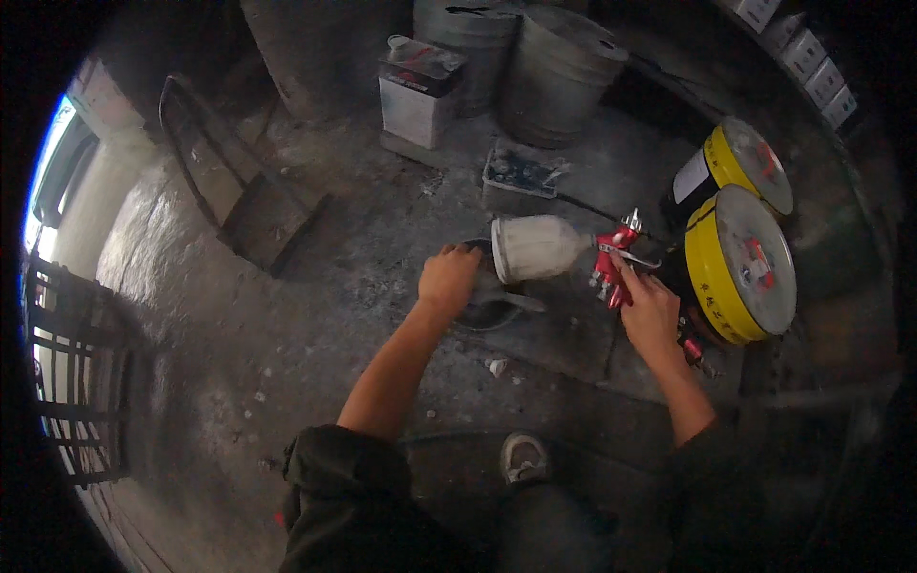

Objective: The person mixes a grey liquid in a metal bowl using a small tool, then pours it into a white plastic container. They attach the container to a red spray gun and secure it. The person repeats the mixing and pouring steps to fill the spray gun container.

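My right hand (653,315) is wrapped round the handle of a red spray gun (611,267), with a finger along its silver trigger. The gun is tipped on its side, so its whitish paint cup (540,246) points left. My left hand (449,281) is closed beside the cup's wide end, its fingers on something dark that I cannot make out. Below the cup is a dark round container (482,320), partly hidden by the cup and my left hand. A flat, pale stick-like piece (521,303) lies across this container.
Two yellow-and-black drums (714,272) stand at the right. Farther back are large metal drums (559,76), a square can (415,100) and a dark-stained tray (521,177). A metal-framed dustpan (267,220) lies at the left, near a slatted crate (81,382). White boxes (807,57) line the upper right.
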{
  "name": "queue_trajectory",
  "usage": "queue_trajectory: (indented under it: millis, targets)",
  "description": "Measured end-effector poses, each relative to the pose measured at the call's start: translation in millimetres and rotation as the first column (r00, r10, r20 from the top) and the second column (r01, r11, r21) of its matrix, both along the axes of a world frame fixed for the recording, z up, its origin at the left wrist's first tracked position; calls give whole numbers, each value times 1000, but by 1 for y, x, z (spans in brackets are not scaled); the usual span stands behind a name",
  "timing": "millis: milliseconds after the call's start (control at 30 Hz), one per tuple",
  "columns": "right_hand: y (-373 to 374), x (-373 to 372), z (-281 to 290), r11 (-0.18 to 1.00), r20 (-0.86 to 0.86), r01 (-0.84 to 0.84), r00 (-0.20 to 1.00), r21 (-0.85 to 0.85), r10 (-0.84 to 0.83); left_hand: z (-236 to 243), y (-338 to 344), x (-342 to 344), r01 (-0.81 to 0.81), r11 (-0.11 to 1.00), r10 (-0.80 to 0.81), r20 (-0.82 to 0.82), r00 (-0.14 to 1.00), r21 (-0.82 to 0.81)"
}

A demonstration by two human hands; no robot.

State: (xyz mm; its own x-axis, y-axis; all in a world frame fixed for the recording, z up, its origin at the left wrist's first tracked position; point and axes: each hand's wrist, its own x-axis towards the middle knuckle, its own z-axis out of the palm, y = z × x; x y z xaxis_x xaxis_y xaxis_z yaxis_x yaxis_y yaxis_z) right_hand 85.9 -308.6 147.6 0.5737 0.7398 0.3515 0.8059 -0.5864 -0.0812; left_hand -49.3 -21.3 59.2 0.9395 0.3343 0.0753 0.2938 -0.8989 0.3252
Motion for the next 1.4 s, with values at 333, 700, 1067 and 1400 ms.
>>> queue_trajectory:
  millis: [333,700,1067,1400]
  targets:
    - [0,9,-71,922,-493,274,863,273,-110,6,9,-4,-147,989,148,-94,984,16]
    - [10,-1,-175,849,-570,508,744,144,-348,-15,25,-16,-408,900,385,-159,909,-153]
    - [60,-53,-114,955,-633,238,771,175,-76,-25,23,-11,-443,888,424,-151,893,-121]
    - [114,-7,-99,915,-643,214,763,342,62,-9,-2,-6,-434,884,403,-190,895,-175]
